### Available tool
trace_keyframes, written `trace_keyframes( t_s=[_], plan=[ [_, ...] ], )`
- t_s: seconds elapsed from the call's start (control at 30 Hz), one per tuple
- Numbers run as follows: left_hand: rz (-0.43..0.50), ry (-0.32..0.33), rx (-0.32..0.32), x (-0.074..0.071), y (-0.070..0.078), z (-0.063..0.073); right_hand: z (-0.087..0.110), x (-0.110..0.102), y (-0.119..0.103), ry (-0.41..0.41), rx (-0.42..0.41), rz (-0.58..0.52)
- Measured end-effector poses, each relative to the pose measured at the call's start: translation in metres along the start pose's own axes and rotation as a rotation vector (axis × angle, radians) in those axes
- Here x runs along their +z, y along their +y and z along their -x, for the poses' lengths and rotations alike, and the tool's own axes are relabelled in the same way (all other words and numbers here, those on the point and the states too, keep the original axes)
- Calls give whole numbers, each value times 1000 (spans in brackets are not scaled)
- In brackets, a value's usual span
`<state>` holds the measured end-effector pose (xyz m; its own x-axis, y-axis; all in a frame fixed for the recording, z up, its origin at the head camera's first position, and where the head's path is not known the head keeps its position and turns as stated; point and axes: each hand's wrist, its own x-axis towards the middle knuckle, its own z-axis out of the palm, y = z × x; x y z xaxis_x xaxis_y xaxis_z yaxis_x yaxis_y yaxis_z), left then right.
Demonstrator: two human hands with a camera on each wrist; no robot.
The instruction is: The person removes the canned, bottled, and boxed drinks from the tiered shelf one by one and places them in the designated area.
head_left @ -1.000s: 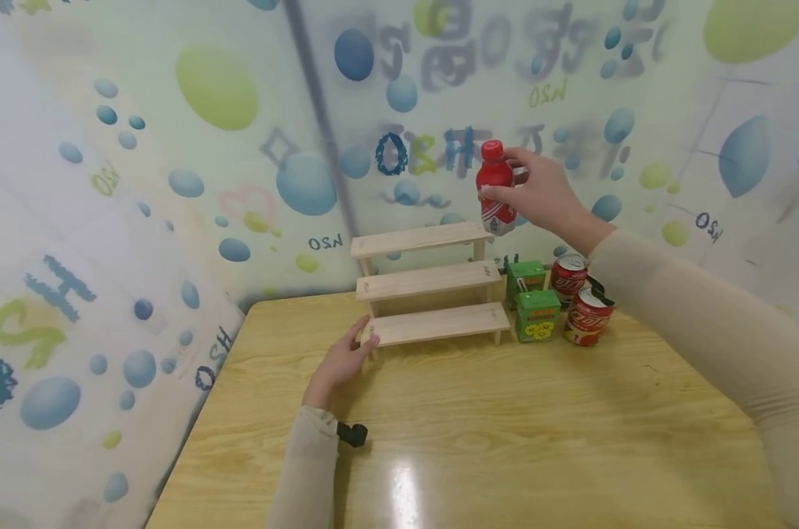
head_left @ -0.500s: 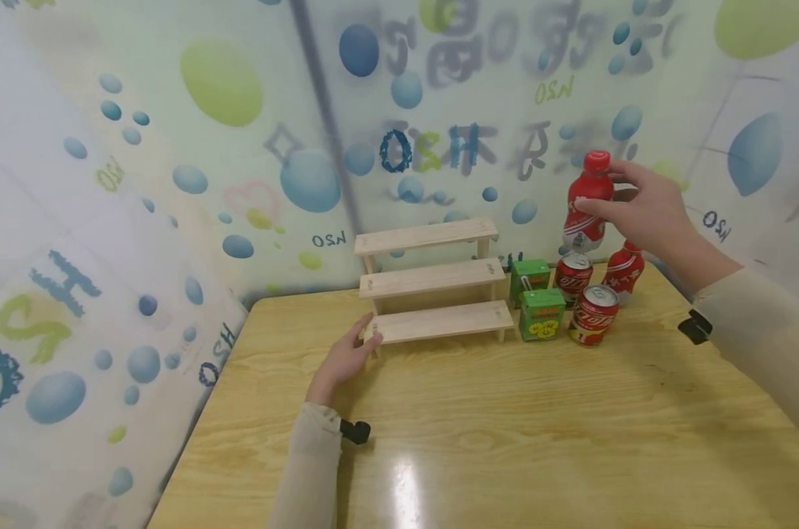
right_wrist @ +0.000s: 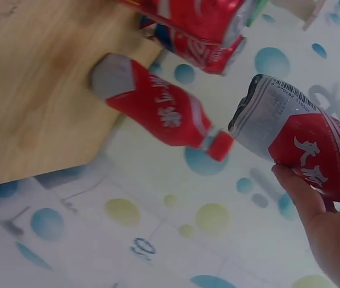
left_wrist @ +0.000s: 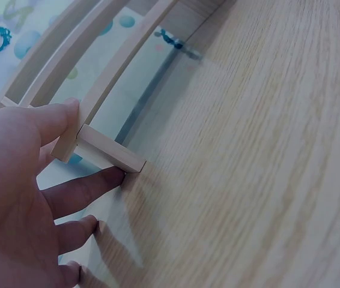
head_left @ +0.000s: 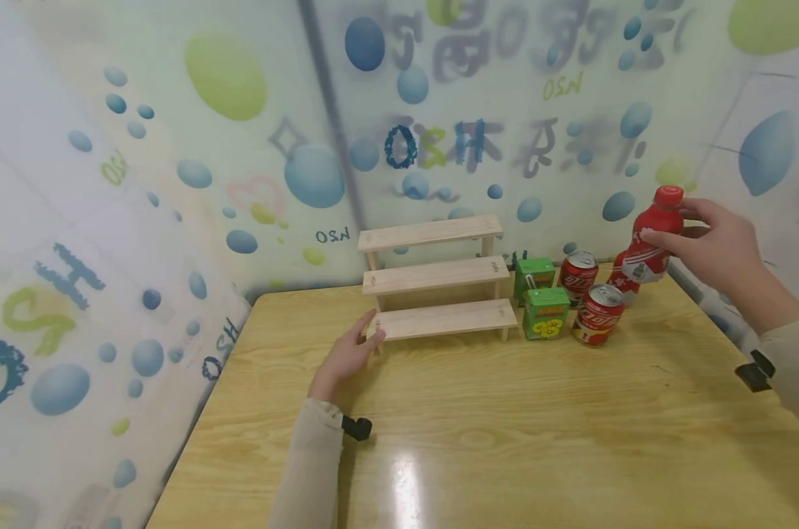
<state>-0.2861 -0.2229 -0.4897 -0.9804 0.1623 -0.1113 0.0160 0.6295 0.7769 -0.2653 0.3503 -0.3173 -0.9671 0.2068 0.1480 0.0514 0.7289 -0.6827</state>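
Note:
My right hand (head_left: 723,246) grips a red drink bottle (head_left: 657,220) by its upper body, raised above the table's far right corner. A second red bottle (right_wrist: 164,111) stands on the table below it, partly hidden by the held one in the head view. My left hand (head_left: 346,356) holds the left end of the lowest step of a three-step wooden shelf (head_left: 439,276). In the left wrist view its thumb and fingers (left_wrist: 86,195) lie about the step's end and leg. Nothing stands on the shelf's steps.
Right of the shelf stand two green drink cartons (head_left: 546,316), one behind the other. Two red cans (head_left: 598,317) are beside them. A patterned wall (head_left: 413,88) rises behind the wooden table (head_left: 479,426).
My right hand has carried the bottle from above the shelf's top right end rightward and down, over the second bottle. My left hand stays at the shelf's end.

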Motion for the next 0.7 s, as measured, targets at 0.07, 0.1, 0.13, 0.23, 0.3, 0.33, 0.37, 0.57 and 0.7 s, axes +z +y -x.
trace_keyframes(
  t_s=[0.07,0.1,0.13,0.23,0.3,0.33,0.37,0.57,0.7],
  plan=[
    [-1,1,-4,0,0,0,2,3,10,8,0,-1],
    [1,3,-6,0,0,0,2,5,15,11,-4,-4],
    [1,5,-8,0,0,0,2,8,19,14,-1,-3],
    [5,12,-13,0,-1,0,4,13,32,7,8,-6],
    [4,12,-13,1,-2,0,6,16,39,-7,13,-12],
    [4,11,-13,1,-2,0,7,18,43,-13,20,-11],
    [4,10,-13,1,-3,-1,9,20,46,-20,19,-12],
    [6,5,-12,2,-3,-1,14,30,64,-46,49,-21],
    [5,9,-10,2,0,1,18,36,74,-48,70,-25]
  ],
)
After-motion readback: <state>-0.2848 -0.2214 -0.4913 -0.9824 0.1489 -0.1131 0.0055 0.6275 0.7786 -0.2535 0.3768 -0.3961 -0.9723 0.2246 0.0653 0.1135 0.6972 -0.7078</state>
